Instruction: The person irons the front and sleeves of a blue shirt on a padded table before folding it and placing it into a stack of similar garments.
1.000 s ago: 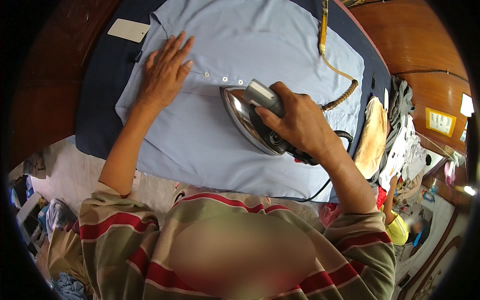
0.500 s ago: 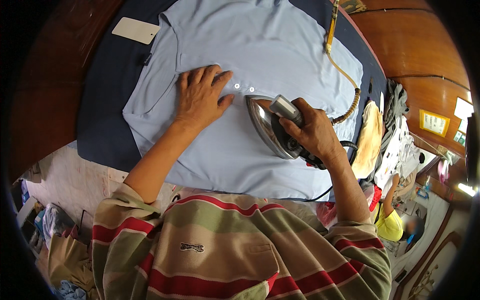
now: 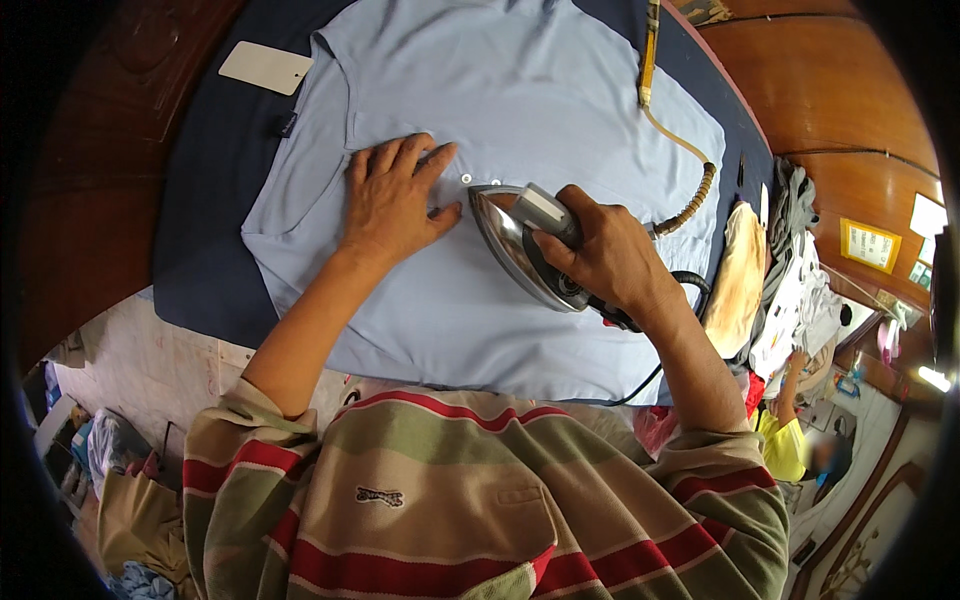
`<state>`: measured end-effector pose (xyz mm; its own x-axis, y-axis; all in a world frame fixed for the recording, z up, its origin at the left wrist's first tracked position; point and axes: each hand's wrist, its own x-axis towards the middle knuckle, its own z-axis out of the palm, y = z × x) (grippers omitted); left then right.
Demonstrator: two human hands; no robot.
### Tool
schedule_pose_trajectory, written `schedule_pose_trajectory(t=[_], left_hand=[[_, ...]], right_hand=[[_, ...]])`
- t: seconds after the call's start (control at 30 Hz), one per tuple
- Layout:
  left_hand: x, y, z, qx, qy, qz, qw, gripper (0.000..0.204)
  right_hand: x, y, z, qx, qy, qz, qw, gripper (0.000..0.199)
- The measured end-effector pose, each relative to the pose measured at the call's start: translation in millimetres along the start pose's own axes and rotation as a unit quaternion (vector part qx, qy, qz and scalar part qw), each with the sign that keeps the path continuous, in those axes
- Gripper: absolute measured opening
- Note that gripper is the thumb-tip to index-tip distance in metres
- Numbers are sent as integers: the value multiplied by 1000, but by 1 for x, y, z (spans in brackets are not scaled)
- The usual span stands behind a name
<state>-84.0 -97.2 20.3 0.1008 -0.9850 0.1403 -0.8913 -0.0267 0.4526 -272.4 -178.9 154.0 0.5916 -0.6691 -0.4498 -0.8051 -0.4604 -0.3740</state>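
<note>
A light blue garment point(image 3: 480, 90) with small white buttons lies spread over a dark navy cloth point(image 3: 205, 240). My left hand point(image 3: 395, 205) rests flat on it, fingers spread, just left of the buttons. My right hand point(image 3: 612, 250) grips the handle of a clothes iron point(image 3: 508, 240). The iron's pointed tip faces up and left, close below the buttons, and its soleplate is down on the fabric. From the iron's rear a hose point(image 3: 690, 205) with a coiled sleeve runs up past the right side. A black cable also trails from under my right wrist.
A blank white card tag point(image 3: 265, 67) lies at the upper left. Right of the table are a scorched cream pad point(image 3: 735, 280) and piled clothes point(image 3: 790, 290). A person in a yellow top point(image 3: 783, 445) is farther right. Bags and brown paper point(image 3: 140, 520) sit at lower left.
The iron has slid a little to the left in my right hand, its tip nearer my left hand. My left hand has shifted slightly left, and the hose has followed the iron.
</note>
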Motion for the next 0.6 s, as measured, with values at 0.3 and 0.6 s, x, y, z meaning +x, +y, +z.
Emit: schedule_pose_trajectory(t=[0.3, 0.6], left_hand=[[0, -2, -1, -7, -22, -8, 1000, 70], [0, -2, -1, -13, -20, -10, 1000, 78]], right_hand=[[-5, -3, 4, -10, -12, 15, 1000, 34], [-4, -2, 7, -13, 15, 10, 1000, 35]])
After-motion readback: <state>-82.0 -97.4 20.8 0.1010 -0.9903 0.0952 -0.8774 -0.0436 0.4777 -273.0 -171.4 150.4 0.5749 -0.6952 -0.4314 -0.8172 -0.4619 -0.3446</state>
